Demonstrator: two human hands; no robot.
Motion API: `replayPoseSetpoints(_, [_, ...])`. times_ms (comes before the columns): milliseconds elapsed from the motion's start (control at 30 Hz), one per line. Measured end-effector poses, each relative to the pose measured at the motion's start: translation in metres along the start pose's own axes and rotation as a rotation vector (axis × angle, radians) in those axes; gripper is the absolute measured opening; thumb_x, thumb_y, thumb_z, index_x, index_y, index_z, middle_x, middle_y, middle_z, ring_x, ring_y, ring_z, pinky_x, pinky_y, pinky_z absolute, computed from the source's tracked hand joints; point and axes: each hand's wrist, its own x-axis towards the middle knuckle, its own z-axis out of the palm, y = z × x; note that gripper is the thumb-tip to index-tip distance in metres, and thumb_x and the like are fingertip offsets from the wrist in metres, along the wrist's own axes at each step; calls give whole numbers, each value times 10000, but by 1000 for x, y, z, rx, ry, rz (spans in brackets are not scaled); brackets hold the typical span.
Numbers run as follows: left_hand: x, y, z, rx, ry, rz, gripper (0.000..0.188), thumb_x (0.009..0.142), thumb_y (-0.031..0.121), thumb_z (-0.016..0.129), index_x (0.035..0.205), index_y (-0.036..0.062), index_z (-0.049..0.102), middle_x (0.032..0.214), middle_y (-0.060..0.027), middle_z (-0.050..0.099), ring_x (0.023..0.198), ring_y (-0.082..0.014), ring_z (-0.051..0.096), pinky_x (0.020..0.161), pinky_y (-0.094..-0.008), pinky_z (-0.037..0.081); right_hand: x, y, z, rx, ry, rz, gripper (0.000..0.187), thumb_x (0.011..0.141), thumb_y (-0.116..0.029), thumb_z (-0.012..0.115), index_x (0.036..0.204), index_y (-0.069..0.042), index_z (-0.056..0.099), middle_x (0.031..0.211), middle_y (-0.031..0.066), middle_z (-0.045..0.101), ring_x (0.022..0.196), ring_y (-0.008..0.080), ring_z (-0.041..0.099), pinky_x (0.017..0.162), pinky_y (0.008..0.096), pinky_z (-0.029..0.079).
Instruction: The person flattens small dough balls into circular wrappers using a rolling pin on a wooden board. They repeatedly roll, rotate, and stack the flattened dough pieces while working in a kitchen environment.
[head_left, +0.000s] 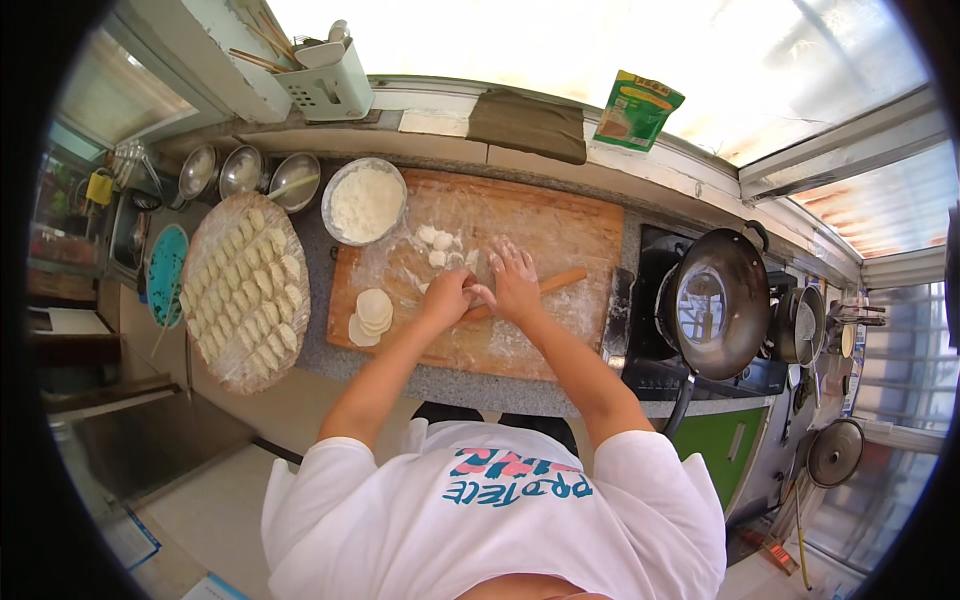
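Over the middle of the wooden board (575,215), your right hand (515,287) spreads beside the rolling pin (566,281); your left hand (447,298) curls near its thumb, and whether that grip pinches anything can't be told. Left of the board, rows of shaped dumplings (243,285) look done. Flat wrappers (373,312) stack at the board's near-left corner, apparently unfilled; dough lumps (438,241) on its far half seem left to roll.
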Motion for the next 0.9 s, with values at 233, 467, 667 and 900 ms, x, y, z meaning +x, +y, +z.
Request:
replayPoseSetpoints(233, [-6,-18,23,132,-73,221,169,765,27,699,920,81,740,930,-124,676,971,-342,637,867,-443,508,-95,22,-10,-56,-254,-258,504,813,-401,758,1216,-129,626,1450,143,512,1395,335,433,1122,505,367])
replayPoseSetpoints(467, [-1,2,9,91,-65,130,137,789,40,690,911,58,749,930,-132,704,939,-345,651,844,-440,514,-47,17,-32,-37,-193,-89,731,854,-505,695,1426,-94,501,1513,144,468,1433,326,393,1153,507,320])
replayPoseSetpoints(667, [-3,3,6,35,-29,-128,137,786,52,696,912,48,748,929,-133,713,927,-337,654,832,-430,518,-20,19,-22,-47,-129,-24,896,845,-562,684,1504,-25,400,1549,166,428,1459,327,368,1169,511,299])
replayPoseSetpoints(900, [-9,-17,33,68,21,276,68,795,101,698,836,81,748,902,-120,667,950,-324,614,850,-421,507,-73,17,-21,-68,-171,-96,947,828,-570,696,1519,-7,379,1555,195,424,1460,335,377,1167,491,317])
